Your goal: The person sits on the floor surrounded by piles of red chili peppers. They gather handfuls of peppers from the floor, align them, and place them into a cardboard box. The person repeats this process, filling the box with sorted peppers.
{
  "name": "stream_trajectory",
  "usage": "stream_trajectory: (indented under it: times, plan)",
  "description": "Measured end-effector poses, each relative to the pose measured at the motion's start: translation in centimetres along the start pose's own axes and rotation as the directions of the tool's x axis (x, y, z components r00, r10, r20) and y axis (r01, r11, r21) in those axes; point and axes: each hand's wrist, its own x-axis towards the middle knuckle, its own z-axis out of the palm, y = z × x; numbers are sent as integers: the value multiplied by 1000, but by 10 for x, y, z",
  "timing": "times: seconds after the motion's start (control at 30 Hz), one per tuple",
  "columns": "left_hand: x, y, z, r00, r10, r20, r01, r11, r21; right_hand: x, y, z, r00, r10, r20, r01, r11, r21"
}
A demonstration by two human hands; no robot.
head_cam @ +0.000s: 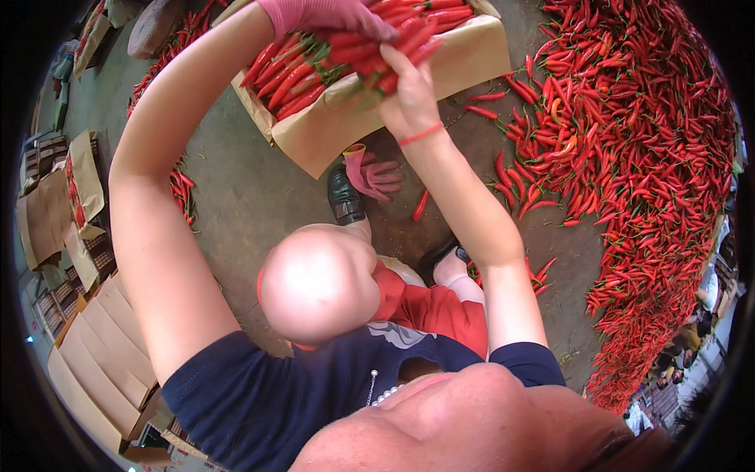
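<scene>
My left hand (pixel 336 16), in a pink rubber glove, reaches in from the upper left and closes on a bunch of red chilli peppers (pixel 357 53). On the other side of this bunch is my bare right hand (pixel 413 97), with a red cord at the wrist; its thumb presses on the peppers. Motion blurs the bunch and hides some of the fingers. Both hands are over a box lined with brown paper (pixel 330 133), whose near flap hangs outward. Inside it, red chillies (pixel 295 74) lie in rows, with green stems showing near the middle.
A large heap of red chillies (pixel 643 153) spreads along the right. An empty pink glove (pixel 377 177) lies by my black shoe (pixel 345 194), near a loose chilli (pixel 420 206). Flattened cardboard (pixel 97 360) and paper-lined boxes (pixel 82 183) stand at the left.
</scene>
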Motion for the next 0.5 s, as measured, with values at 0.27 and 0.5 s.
stream_trajectory:
  times: [0.27,0.5]
  plan:
    - [7,-66,29,899,164,-406,297,451,841,14,12,7,940,329,-88,-330,944,5]
    - [-3,-75,52,830,299,-471,362,355,862,-35,-31,-12,956,294,2,-285,930,-232]
